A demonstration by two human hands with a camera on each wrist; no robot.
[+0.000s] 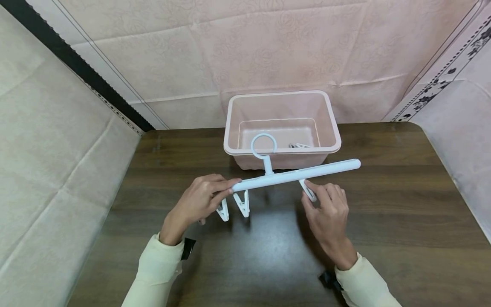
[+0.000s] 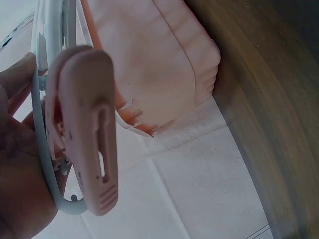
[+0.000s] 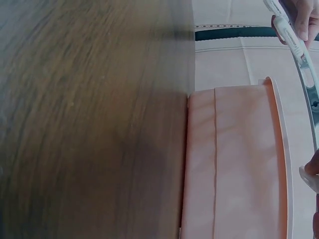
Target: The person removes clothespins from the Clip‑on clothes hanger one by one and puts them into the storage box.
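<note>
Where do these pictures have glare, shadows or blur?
Head view: a pale glare patch on the wooden table, and a dark shadow beside the right hand; left wrist view: a clip looms large close to the lens, and the table darkens at the upper right; right wrist view: the table's grain looks soft and streaky, while the bin looks sharper.
</note>
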